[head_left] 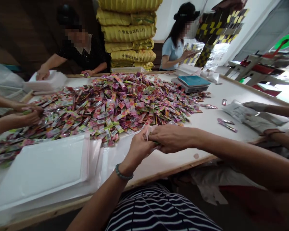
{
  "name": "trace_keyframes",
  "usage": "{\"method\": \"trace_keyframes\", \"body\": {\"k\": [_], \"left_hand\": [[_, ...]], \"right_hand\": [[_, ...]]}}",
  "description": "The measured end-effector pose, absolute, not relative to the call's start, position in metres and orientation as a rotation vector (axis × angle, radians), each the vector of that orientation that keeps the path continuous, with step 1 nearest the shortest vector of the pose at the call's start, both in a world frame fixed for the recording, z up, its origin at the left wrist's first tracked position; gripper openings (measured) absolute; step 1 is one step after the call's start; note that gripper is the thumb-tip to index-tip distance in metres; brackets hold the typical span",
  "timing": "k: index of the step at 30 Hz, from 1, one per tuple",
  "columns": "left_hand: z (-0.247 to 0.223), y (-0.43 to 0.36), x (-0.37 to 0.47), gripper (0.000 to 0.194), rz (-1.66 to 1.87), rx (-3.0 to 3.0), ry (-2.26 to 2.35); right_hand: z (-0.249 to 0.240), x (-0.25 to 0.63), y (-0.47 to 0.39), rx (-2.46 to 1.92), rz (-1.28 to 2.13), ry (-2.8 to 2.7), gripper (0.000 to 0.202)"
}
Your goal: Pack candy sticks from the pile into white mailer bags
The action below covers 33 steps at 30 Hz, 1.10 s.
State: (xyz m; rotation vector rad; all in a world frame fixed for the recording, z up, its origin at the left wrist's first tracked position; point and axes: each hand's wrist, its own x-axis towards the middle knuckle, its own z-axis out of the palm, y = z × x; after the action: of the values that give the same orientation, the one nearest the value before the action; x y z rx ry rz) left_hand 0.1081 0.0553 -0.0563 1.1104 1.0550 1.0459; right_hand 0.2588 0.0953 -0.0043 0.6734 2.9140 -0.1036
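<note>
My left hand [138,148] and my right hand [172,138] meet just above the near edge of the white table [207,118]. Together they pinch a few small packets [148,132], mostly hidden between the fingers. A green bead bracelet sits on my left wrist. Directly beyond my hands spreads a big heap of small colourful sachets [110,106], pink, green and purple. To my left, a stack of white plastic bags [43,166] lies flat on the table.
A blue-topped scale [193,83] stands at the far right of the heap. Other people's hands work at the left edge [26,114] and right edge [255,110]; two more people sit across. Yellow sacks [130,35] are stacked behind. Loose sachets [227,124] lie to the right.
</note>
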Motion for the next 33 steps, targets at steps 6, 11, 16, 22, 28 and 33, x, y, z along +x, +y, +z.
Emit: {"method": "trace_keyframes", "body": {"k": [6, 11, 16, 22, 28, 33], "left_hand": [[-0.030, 0.051, 0.097, 0.064, 1.128, 0.998, 0.926], [-0.025, 0.047, 0.093, 0.068, 1.143, 1.065, 0.923], [-0.026, 0.047, 0.086, 0.057, 1.119, 1.071, 0.945], [-0.025, 0.044, 0.078, 0.062, 1.103, 1.061, 1.019], [-0.020, 0.044, 0.062, 0.073, 1.179, 0.984, 1.129], [-0.026, 0.044, 0.042, 0.069, 1.126, 1.087, 1.270]], "right_hand": [[0.038, 0.258, 0.102, 0.723, -0.091, 3.000, 0.039], [0.048, 0.238, 0.098, 0.615, 0.062, 2.945, 0.031], [0.057, 0.222, 0.096, 0.619, 0.087, 2.801, 0.020], [0.056, 0.199, 0.091, 0.647, 0.018, 2.715, 0.018], [0.055, 0.199, 0.093, 0.536, -0.217, 2.957, 0.023], [0.058, 0.190, 0.095, 0.626, -0.114, 2.899, 0.018]]}}
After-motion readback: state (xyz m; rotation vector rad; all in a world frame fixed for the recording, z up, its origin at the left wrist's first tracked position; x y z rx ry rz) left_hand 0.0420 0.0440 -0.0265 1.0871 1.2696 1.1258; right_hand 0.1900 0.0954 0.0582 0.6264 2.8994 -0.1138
